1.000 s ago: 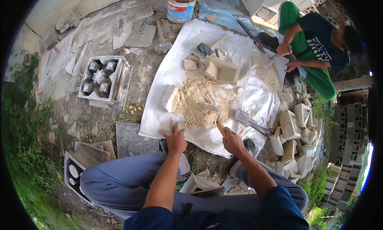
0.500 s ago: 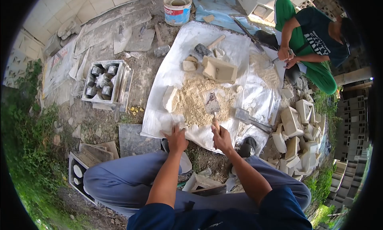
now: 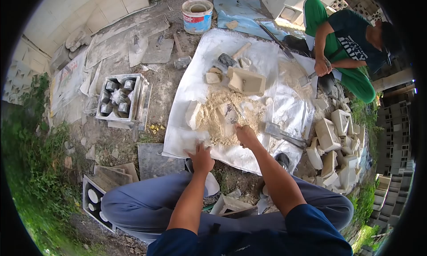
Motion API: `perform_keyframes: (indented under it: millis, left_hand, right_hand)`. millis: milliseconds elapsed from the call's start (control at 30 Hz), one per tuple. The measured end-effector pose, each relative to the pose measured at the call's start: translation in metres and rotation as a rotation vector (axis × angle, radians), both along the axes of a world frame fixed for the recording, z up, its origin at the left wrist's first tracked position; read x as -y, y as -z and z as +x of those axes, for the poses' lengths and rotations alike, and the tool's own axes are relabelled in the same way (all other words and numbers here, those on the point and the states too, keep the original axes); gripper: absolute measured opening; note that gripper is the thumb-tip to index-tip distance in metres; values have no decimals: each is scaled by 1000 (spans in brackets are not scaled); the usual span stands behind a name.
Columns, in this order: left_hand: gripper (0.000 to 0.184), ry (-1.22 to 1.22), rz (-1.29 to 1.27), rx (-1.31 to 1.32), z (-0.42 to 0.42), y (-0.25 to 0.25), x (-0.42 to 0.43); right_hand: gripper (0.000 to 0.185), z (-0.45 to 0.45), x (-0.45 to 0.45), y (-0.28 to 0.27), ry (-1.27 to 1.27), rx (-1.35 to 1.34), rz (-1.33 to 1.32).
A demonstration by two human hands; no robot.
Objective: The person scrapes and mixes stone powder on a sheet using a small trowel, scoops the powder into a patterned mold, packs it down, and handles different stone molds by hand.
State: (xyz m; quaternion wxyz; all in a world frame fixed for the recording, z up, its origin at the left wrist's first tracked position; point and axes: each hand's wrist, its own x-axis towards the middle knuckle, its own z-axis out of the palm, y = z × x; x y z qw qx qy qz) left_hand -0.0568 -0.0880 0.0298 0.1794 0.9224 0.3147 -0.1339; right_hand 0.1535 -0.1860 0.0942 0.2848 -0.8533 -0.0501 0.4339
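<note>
My right hand (image 3: 246,135) is closed around the handle of a trowel. The trowel's blade (image 3: 229,114), crusted with grit, lies in a heap of tan, crumbly sand-like material (image 3: 218,130) on a white woven sack (image 3: 182,116). My left hand (image 3: 201,157) rests at the sack's near edge, fingers spread and touching it, with nothing visible in them. Beyond the heap stands a broken hollow block piece (image 3: 246,81). A pale chunk (image 3: 193,115) borders the heap on the left. Right of my right hand lies a flat metal tool (image 3: 284,134).
A grey metal mould (image 3: 120,98) stands at left, a paint bucket (image 3: 197,18) at the back. Broken block pieces (image 3: 331,138) are piled at right. Another person (image 3: 342,47) sits at upper right, holding a tool. Hammers lie near the sack's far side.
My right hand has moved the trowel within the heap, its blade now further left and turned. My left hand stays at the sack's edge. The other person's hands have shifted. The view has shifted slightly.
</note>
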Motion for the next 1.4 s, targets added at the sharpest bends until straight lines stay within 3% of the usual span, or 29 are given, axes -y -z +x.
perform_keyframes:
  millis: [100,167,233,433,567,633,767,800,867,1000,1033,1100,1133,1200,1400]
  left_hand:
    - [53,-4,-28,-6,0,-4,-2]
    - [51,-10,-35,11,0,0,-3]
    - [49,-4,-41,24,-1,3,3]
    - [39,-24,-28,150,-4,15,-2]
    - [42,-32,-69,100,-1,-8,-2]
    - [48,-9,-25,104,-1,3,0]
    - [55,-19,-3,113,-5,7,0]
    - [55,-19,-11,106,-4,0,0]
    - [54,-36,-49,60,0,-11,0]
    - [54,-32,-31,26,2,-9,-3]
    - [56,-34,-52,15,-1,-9,-2]
    - [57,-13,-74,23,4,-11,1]
    - [56,-8,-53,33,2,-11,2]
    - [60,-7,-27,30,0,-9,1]
    - [55,-14,-45,62,-4,-9,2]
  right_hand:
    - [50,-22,0,-40,-10,209,99]
    - [57,-50,-1,-68,-21,134,160]
    - [50,-81,7,-44,-128,224,296]
    - [42,-124,4,15,-20,233,190]
    - [41,-89,-15,27,-3,241,144]
    - [43,-59,-30,-1,13,110,124]
    - [41,-44,-1,-40,-34,209,73]
    - [41,-50,15,-32,-34,202,65]
    - [41,-72,53,-4,0,465,107]
    - [40,-93,73,28,90,490,240]
    - [40,-87,73,29,109,489,235]
    - [42,-52,36,-42,187,4,-31]
    - [42,-44,39,-39,209,9,-32]
    - [48,-33,39,-19,-167,468,-80]
    - [65,-58,90,23,129,677,58]
